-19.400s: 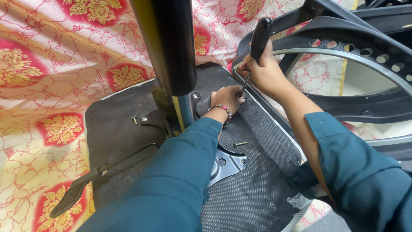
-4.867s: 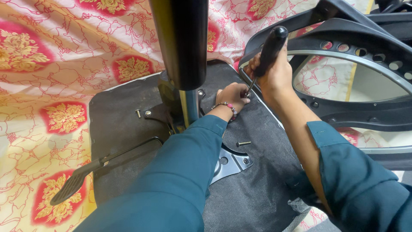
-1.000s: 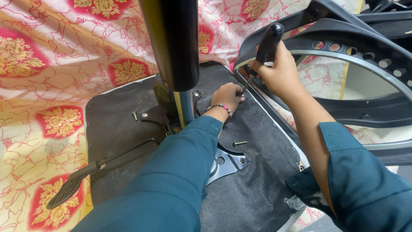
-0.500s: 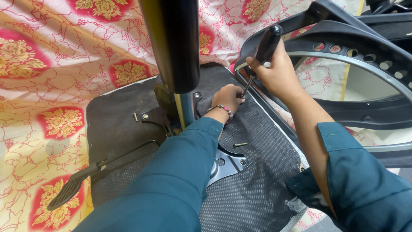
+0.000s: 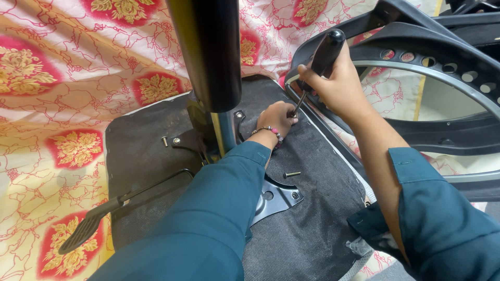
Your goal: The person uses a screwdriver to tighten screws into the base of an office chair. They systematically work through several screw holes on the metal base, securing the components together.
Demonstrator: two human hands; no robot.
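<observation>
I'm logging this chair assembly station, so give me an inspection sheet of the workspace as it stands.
Surface: red and cream floral cloth, partly covered by the work.
Job's things: upturned black seat base with metal mounting plate, black gas cylinder standing up from it, lever at its left edge.
Clutter: one loose screw on the seat base.
Grippers: right hand grips a black-handled screwdriver, tip down at the plate; left hand rests at the tip, bead bracelet on the wrist.
Cables: nothing seen.
Surroundings: black chair back frame lying on the right.
</observation>
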